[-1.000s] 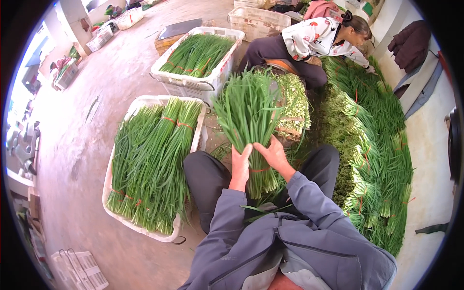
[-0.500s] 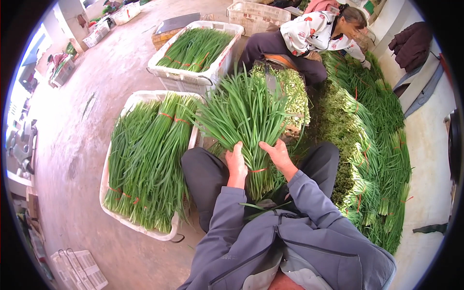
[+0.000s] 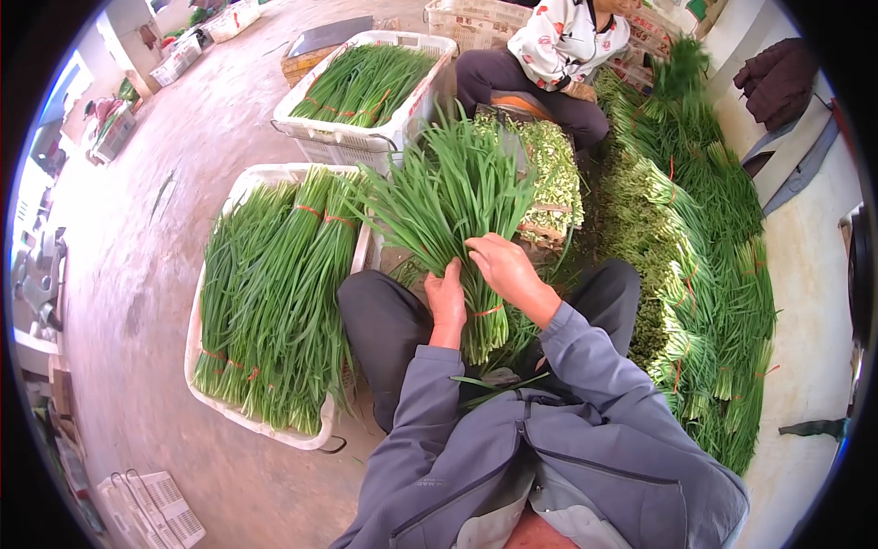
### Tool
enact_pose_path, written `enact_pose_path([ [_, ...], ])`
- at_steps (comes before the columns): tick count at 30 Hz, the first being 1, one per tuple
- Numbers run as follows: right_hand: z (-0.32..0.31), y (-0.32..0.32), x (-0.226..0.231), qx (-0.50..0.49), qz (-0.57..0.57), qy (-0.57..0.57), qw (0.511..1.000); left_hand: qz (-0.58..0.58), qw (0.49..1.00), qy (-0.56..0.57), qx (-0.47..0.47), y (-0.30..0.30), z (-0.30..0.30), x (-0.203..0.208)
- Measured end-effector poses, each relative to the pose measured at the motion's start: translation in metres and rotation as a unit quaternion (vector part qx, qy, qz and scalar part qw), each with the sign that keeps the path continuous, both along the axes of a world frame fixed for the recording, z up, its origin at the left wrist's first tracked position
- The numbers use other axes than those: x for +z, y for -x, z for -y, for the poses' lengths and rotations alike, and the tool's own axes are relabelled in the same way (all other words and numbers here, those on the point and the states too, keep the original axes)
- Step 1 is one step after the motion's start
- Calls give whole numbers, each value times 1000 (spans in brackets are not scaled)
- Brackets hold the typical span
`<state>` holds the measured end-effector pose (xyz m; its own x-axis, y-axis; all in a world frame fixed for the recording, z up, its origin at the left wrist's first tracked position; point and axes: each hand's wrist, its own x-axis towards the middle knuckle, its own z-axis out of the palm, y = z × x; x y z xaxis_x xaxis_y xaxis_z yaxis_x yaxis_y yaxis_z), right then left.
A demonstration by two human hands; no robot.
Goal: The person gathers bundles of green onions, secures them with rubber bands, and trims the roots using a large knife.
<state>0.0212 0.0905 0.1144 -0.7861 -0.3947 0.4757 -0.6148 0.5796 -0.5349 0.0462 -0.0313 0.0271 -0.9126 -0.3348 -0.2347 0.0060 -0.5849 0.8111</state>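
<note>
Between my knees stands a bundle of garlic chives [image 3: 457, 197], its leaf tips fanning away from me. An orange-red band [image 3: 486, 312] circles its lower stems. My left hand [image 3: 445, 300] is closed round the bundle's left side, thumb up. My right hand [image 3: 508, 271] grips it from the right, its fingers pressed on the front of the leaves above the band. The undersides of both grips are hidden. A few loose leaves lie in my lap below the stem ends.
Left of my knee is a white crate [image 3: 194, 361] of tied chive bundles, with another white crate [image 3: 357, 146] beyond it. Ahead stands a block strewn with cut stem ends [image 3: 549, 174]. A chive pile [image 3: 722, 302] runs along the right wall. A co-worker [image 3: 558, 73] sits far right.
My right hand has shifted left and up across the bundle's front, and the leaves are gathered narrower. The co-worker has straightened up, and a blurred bunch of chives now stands raised at the far pile.
</note>
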Motion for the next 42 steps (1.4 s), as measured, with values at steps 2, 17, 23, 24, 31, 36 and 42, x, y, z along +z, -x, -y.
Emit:
enact_pose_path([
  [2, 6, 9, -6, -26, 1, -37, 999, 6, 1000, -1, 5, 0, -2, -1],
  [17, 4, 6, -3, -26, 86, -45, 995, -26, 999, -14, -16, -2, 2, -6],
  [23, -2, 10, -12, -16, 76, -45, 996, -26, 999, -4, -26, 0, 2, -7],
  [24, -5, 11, -15, -12, 69, -55, 996, -25, 999, -2, -27, 0, 0, -7],
  [31, -12, -18, 24, 194, 545, 170, 798, 48, 998, 28, -28, 1, 14, -9],
  [36, -48, -49, 47, 293, 574, 311, 698, -6, 998, -54, 4, 6, 12, -13],
  [42, -114, -28, 6, 161, 629, 134, 749, -4, 991, -135, 20, 10, 17, -19],
])
